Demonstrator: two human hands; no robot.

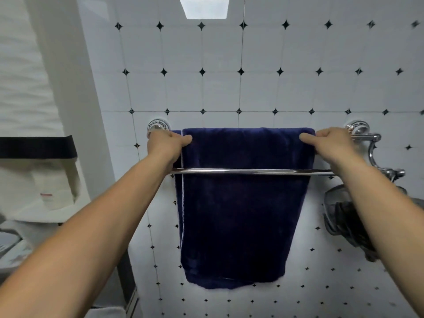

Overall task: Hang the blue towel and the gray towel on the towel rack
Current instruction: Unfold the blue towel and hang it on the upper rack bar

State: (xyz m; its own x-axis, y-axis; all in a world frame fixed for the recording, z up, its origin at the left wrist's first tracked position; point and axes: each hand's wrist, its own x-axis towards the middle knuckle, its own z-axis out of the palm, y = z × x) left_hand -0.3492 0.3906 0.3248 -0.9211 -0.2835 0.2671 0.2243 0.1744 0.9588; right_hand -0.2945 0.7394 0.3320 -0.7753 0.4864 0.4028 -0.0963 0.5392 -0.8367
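The blue towel (241,214) hangs folded over the back bar of the chrome towel rack (252,172) on the tiled wall. It drapes down behind the front bar. My left hand (166,143) pinches the towel's upper left corner at the bar. At the upper right corner my right hand (325,143) grips the fold in the same way. A gray towel (344,216) lies bunched below the rack's right end, partly hidden by my right forearm.
The rack's chrome brackets (376,154) jut out from the wall at the right end, with a round mount (158,127) at the left. A white shelf unit with a black band (36,146) stands to the left.
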